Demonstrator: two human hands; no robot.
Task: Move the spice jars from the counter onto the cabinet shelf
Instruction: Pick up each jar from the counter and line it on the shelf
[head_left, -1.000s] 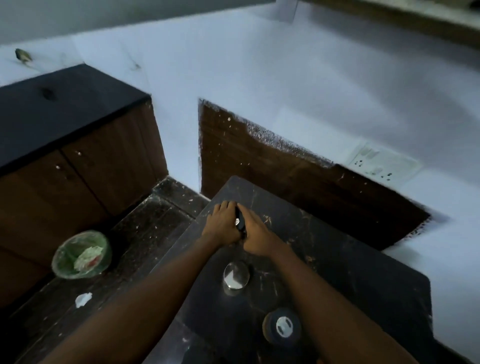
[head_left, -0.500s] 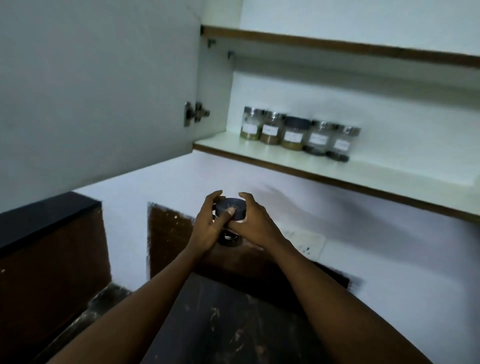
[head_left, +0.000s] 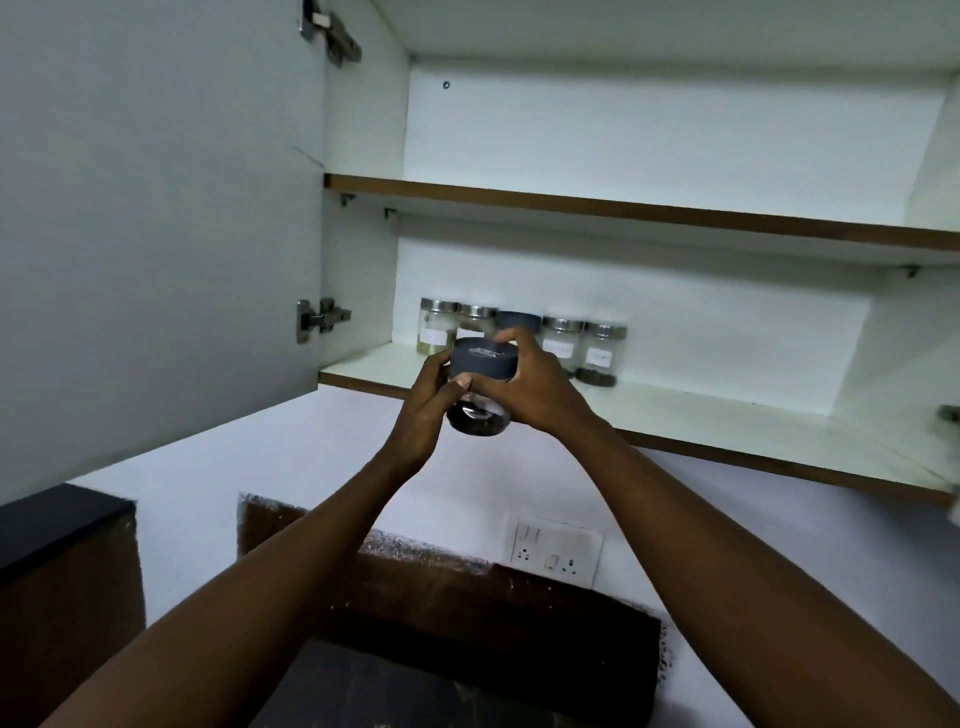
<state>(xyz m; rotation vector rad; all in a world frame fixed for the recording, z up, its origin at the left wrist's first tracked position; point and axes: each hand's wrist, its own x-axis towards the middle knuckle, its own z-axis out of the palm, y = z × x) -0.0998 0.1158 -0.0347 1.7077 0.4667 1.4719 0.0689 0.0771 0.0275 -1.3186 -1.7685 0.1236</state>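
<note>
A clear glass spice jar with a dark grey lid (head_left: 480, 387) is gripped between the left hand (head_left: 423, 410) and right hand (head_left: 530, 389), just before the front edge of the white lower cabinet shelf (head_left: 727, 415); setting it beside the jars already shelved (head_left: 600, 345) seems due next.
</note>
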